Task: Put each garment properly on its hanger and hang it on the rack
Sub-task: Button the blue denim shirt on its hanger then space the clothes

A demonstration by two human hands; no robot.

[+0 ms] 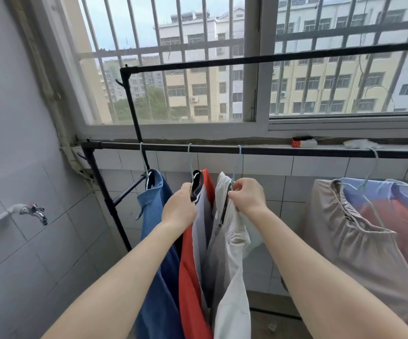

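- Reaching forward with both arms, I have each hand up at the rack's lower rail (271, 150), among the hung clothes.
- My left hand (179, 209) curls round the dark collar of the red-and-grey top (193, 265), just under its hanger hook (189, 162).
- My right hand (247, 198) pinches the white garment (232, 277) at its top edge, fingers bunched against the foot of its pale blue hanger (237, 165).
- Both hands are clamped on cloth, close to each other but not touching.
- A blue shirt (154, 241) hangs at the left end of the rail, next to the red-and-grey top.
- To the right, well apart from my hands, a beige garment (359, 253) with a gathered waistband hangs in front of a light blue and pink one (398, 206).
- The rack's upper rail (247, 60) runs bare across the barred window (173, 57).
- A tap (33, 211) sticks out of the tiled wall on the left.
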